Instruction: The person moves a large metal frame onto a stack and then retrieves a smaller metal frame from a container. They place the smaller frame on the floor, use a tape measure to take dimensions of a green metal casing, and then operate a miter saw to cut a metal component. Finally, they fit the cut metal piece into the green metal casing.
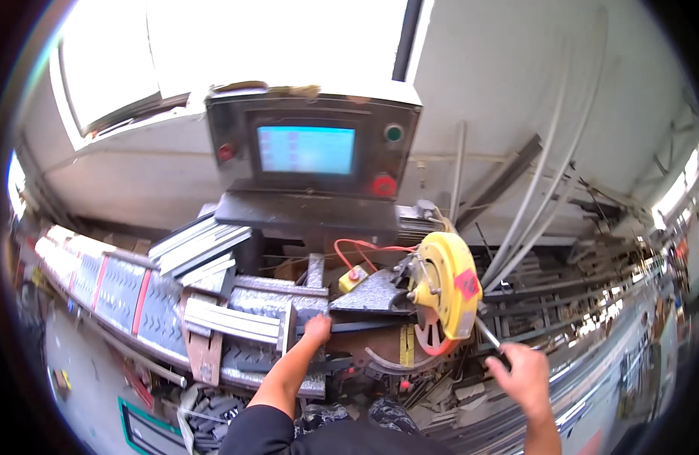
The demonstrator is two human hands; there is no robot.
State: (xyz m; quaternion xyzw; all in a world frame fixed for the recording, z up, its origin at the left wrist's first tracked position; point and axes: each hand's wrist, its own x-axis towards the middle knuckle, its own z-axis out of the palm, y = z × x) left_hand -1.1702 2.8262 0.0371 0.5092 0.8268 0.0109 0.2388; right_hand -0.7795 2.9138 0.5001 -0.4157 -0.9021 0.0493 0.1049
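Note:
A yellow cut-off saw (pixel 449 284) stands right of centre, its round guard over a partly visible blade. From it a metal handle (pixel 487 331) slopes toward me, and my right hand (pixel 525 373) has its fingers round the end, thumb sticking out. My left hand (pixel 318 329) is closed at the near end of a long dark bar (pixel 365 327), which runs along the saw table toward the blade. The fingertips are partly hidden there. Just left of that hand stands an upright metal stop block (pixel 287 326), against which light metal profiles (pixel 232 318) lie.
Behind the bench is a control box with a lit screen (pixel 307 150) and a red button (pixel 384 185). A yellow switch box (pixel 352 279) with a red cable sits by the saw. More profiles (pixel 202 246) are stacked left; long bars (pixel 577 296) fill racks at right. Dark offcuts (pixel 213 413) lie below.

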